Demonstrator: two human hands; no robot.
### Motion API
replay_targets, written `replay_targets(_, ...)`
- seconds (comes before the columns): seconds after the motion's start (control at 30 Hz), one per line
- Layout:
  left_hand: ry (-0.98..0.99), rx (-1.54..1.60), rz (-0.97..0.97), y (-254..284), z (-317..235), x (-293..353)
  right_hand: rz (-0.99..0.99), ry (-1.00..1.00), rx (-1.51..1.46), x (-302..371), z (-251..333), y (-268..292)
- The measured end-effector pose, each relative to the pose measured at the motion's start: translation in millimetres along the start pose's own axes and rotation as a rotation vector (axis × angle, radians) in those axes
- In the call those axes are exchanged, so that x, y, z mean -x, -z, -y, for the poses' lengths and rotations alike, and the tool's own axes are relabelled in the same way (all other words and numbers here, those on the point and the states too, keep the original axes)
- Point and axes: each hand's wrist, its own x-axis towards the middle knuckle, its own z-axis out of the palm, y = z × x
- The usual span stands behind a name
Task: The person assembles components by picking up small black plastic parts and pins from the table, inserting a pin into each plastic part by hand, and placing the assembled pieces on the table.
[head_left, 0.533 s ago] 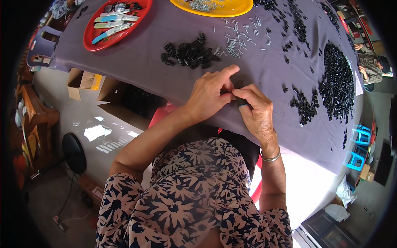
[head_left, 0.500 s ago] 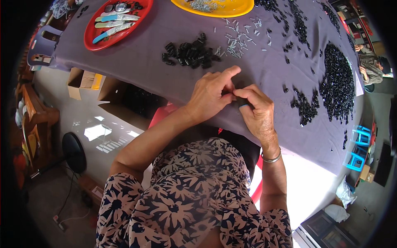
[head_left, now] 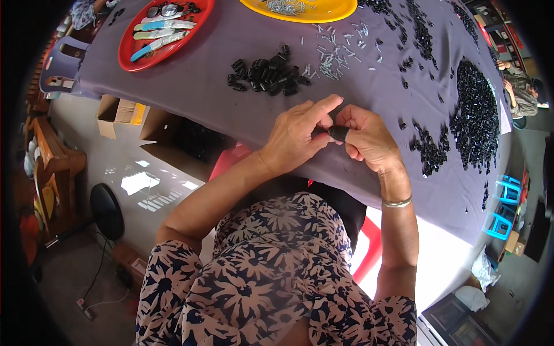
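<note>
My left hand (head_left: 295,134) and my right hand (head_left: 372,138) meet over the near edge of the purple-grey cloth. The left thumb and curled fingers pinch together while its index finger sticks out. My right hand is closed too, its thumb side against the left fingertips. A black cover (head_left: 339,134) appears to wrap the right thumb tip. Whatever small piece lies between the hands is hidden by the fingers. Just beyond them lie a heap of short black cylindrical parts (head_left: 268,75) and a scatter of small silvery pins (head_left: 332,57).
A red tray (head_left: 128,62) with blue- and green-handled knives and glasses stands far left. A yellow tray (head_left: 300,17) holds more pins. Large piles of small black parts (head_left: 473,115) spread at right. An open cardboard box (head_left: 164,135) sits below the left edge. Another person (head_left: 522,92) works far right.
My right hand has turned and shifted slightly to the right, its black-covered thumb now showing on top. My left hand stays nearly in place. The view has shifted slightly.
</note>
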Motion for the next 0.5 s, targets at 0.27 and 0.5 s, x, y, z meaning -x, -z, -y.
replay_targets(0.27, -0.02, 0.036, 0.025, 1.9, 2.0, -1.7, 0.08, -0.044, 0.061, -0.9, 11.5, 4.8)
replay_targets(0.5, -0.011, -0.034, 0.031, -3.3, 4.3, 0.9, 0.173, -0.023, 0.21, -5.2, 16.3, 8.0)
